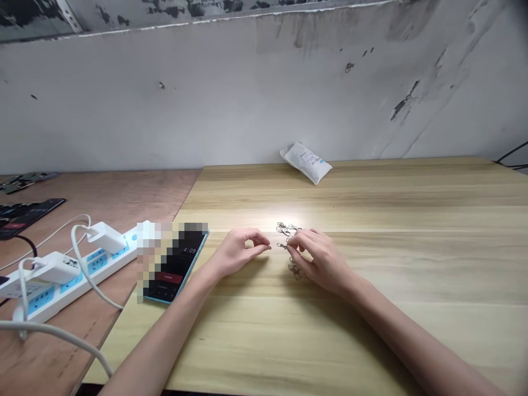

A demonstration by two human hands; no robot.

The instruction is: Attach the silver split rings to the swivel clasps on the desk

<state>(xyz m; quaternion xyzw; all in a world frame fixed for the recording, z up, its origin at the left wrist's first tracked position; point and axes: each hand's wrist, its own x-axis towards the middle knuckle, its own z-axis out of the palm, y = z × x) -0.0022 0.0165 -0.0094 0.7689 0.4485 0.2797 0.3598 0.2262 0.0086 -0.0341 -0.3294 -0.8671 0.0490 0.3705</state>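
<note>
My right hand (319, 257) is closed, with thumb and index finger pinching a small metal clasp (281, 246) whose looped end sticks out to the left. My left hand (241, 250) faces it a short gap away, its thumb and index fingertips brought together; anything between them is too small to make out. Just beyond my right fingers lies a little cluster of similar metal clasps (282, 227). More metal clasps (294, 269) rest on the wood below that hand, partly covered by it.
A white plastic packet (308, 163) lies near the wall on the wooden table (412, 231). Left of my left arm is a phone (173, 275), partly pixelated. A white power strip (88, 267) with chargers and cables stretches across the brown surface further left.
</note>
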